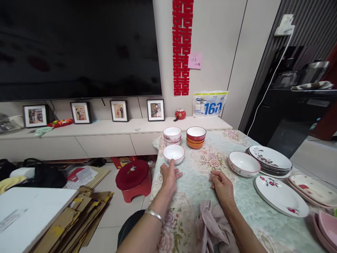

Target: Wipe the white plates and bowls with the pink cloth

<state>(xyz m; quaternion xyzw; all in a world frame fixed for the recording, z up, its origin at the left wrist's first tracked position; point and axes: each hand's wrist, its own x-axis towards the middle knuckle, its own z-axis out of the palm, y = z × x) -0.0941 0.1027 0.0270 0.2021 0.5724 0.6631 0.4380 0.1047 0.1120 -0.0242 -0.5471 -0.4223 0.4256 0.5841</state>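
My left hand [170, 177] is at the near side of a white bowl with a red rim [173, 152]. One finger overlaps the bowl's front, and the other fingers are apart; the hand is not wrapped round it. Behind this bowl stands a stack of similar white bowls [172, 133], with a stack of red and orange bowls [196, 137] to its right. Over the tablecloth, my right hand [222, 185] is closed with thumb and fingertips pinched; whatever may be between them is too small to name. A crumpled greyish-pink cloth [214, 228] lies between my forearms.
On the right are a larger white bowl [244, 164], dark-edged plates [271, 157], flowered oval plates [281, 196], spotted dishes [314, 189] and pink dishes [329, 225]. A red stool [133, 179] stands left of the table. Behind runs a white cabinet [105, 130] with framed photos.
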